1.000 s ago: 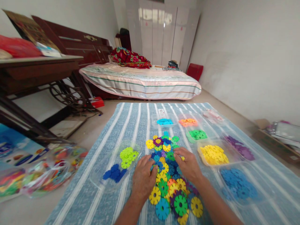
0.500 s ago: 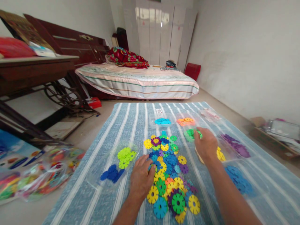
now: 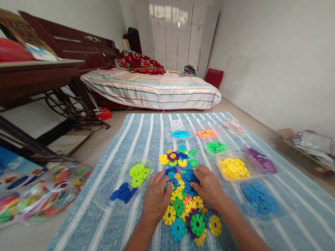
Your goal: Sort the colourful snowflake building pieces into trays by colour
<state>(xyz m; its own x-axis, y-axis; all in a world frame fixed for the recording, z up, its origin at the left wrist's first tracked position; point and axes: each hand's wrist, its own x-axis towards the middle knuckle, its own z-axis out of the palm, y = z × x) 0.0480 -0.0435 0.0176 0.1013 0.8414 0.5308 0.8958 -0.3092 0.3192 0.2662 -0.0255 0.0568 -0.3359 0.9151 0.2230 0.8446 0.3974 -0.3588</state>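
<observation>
A heap of notched, flower-shaped plastic discs in several colours lies down the middle of the striped cloth. My left hand rests against the heap's left side, its thumb and fingers apart over blue and yellow discs. On the opposite side, my right hand reaches into the heap, thumb and forefinger spaced around blue discs. Neither hand visibly lifts a disc. Right of my right hand are clear tubs of yellow discs, blue discs and purple discs. Green discs fill another tub farther off.
Light-blue discs and orange discs sit in tubs at the back. A clear tub at left holds lime discs and dark-blue discs. Bags of colourful pieces lie on the floor. A bed stands beyond.
My right hand has moved from the green tub, where it held a green disc, back left and nearer to the heap. The green disc has left its fingers. My left hand stays by the heap.
</observation>
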